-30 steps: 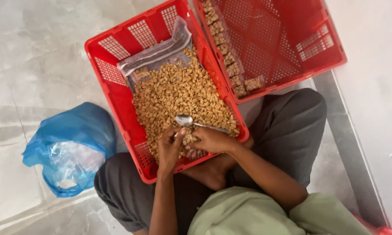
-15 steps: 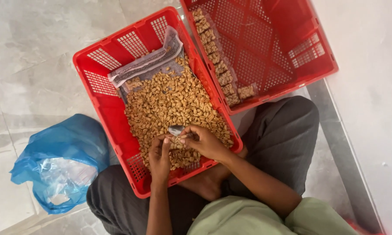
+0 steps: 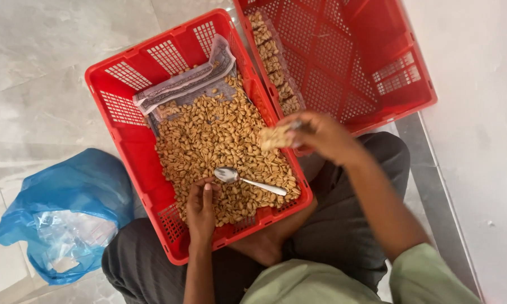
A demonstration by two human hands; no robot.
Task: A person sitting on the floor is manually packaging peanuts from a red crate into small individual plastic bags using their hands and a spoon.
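I'm seeing two red lattice-walled crates (image 3: 124,135) (image 3: 377,62), tan-gold peanuts (image 3: 220,141) filling the nearer one, a shiny silver spoon (image 3: 248,180), a blue plastic bag (image 3: 68,208), pale grey marbled floor (image 3: 34,62), dark grey trousers (image 3: 343,225), and an olive-green sleeve (image 3: 428,276).

Pale tiled floor (image 3: 34,62)
Two red crates (image 3: 124,146) (image 3: 377,62) sit side by side; a blue plastic bag (image 3: 62,214) lies beside the left crate.

Soft even daylight, faint shadows, right hand (image 3: 321,135) motion-blurred.
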